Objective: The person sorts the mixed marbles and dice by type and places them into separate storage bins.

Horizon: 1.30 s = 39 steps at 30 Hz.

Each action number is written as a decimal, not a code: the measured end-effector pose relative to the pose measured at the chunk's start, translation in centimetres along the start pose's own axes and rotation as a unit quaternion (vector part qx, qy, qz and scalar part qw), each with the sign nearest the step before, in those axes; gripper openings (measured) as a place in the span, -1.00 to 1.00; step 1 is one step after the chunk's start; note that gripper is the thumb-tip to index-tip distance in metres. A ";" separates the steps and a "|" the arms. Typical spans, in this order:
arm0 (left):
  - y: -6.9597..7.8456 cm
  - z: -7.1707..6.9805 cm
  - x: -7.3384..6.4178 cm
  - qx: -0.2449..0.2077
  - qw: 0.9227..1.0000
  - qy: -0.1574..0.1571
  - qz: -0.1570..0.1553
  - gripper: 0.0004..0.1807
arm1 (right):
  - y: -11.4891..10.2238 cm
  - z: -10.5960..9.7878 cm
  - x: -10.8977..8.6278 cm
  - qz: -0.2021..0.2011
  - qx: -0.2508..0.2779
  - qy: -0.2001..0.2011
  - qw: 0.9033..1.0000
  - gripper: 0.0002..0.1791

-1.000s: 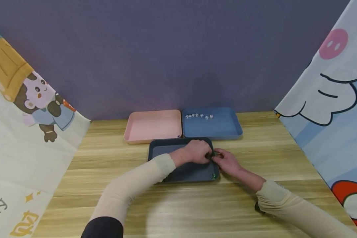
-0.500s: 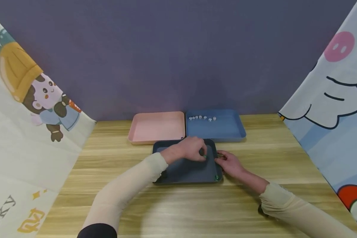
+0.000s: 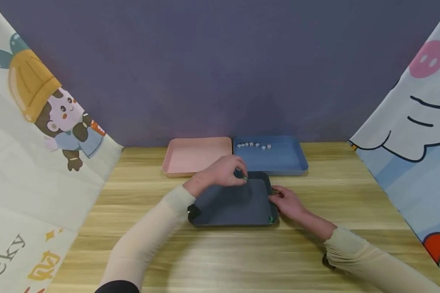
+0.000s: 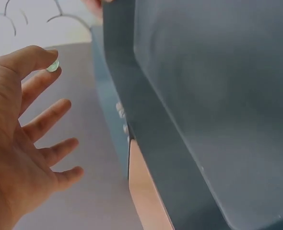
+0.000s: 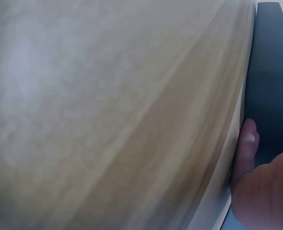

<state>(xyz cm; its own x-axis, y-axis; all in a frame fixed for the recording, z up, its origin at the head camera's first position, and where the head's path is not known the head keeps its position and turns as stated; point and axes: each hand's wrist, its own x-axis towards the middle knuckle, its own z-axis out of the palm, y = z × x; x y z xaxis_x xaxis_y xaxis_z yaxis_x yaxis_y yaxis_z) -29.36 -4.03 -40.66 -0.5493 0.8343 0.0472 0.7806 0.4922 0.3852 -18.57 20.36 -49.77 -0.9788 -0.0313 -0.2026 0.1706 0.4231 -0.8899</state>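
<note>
In the head view my left hand (image 3: 225,171) is raised over the far edge of the dark grey tray (image 3: 234,207). Thumb and forefinger pinch a small translucent green die (image 4: 53,65), while the other fingers spread apart in the left wrist view. Another green die (image 3: 271,219) lies in the tray's near right corner. At the right side of that tray, my right hand (image 3: 287,203) grips the rim, one finger lying along the outer wall in the right wrist view. Its other fingers are mostly hidden there.
Behind the dark tray stand a pink tray (image 3: 190,156) and, to its right, a blue tray (image 3: 286,160). Several white dice (image 3: 251,144) sit in a loose row along the blue tray's far left. All rest on a wooden table (image 3: 315,171) before a dark backdrop.
My left hand has lifted away from the dark tray's right side, pinching the green die, and moved left and toward the back. My right hand stays at the rim.
</note>
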 end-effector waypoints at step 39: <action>-9.0 1.9 -1.5 -0.251 0.944 0.165 -0.136 -0.80 | 0.4 2.0 -2.3 0.019 0.035 0.001 0.999 -0.39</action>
<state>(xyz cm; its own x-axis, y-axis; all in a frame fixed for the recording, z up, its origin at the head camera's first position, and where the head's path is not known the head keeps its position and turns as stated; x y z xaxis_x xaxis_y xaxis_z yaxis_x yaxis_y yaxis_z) -34.95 -9.23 -45.94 -0.8368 0.5305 0.1353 0.4030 0.4295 0.8082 -16.02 18.82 -50.51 -0.9715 -0.0137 -0.2365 0.2158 0.3601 -0.9076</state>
